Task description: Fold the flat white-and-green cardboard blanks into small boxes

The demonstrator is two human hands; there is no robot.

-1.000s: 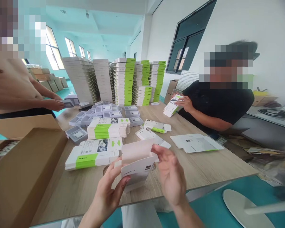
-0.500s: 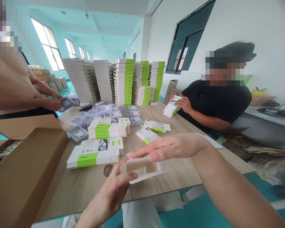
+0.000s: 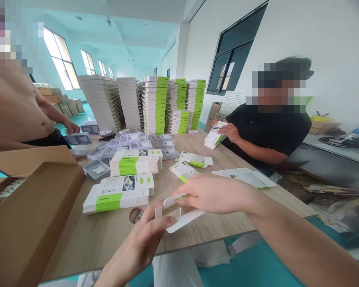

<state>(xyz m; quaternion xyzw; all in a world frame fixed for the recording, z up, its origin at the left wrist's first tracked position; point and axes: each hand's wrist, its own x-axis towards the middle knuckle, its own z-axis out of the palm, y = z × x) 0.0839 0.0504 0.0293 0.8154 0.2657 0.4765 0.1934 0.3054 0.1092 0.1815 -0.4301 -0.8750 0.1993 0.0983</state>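
Left hand (image 3: 134, 247): fingers grasp the near end of a white cardboard carton (image 3: 184, 219), partly folded. Right hand (image 3: 215, 195): fingers closed over its upper flap. Carton sits between both hands, above the table (image 3: 77, 243). Stack of green-banded boxes (image 3: 116, 198) lies just left of the fingers.

Left hand (image 3: 137, 239) low at centre, fingers curled, tips pointing right. Right hand (image 3: 211, 195) above it, palm down, fingers extended leftward; right forearm (image 3: 302, 243) entering from lower right. Fingertips of both hands close together.
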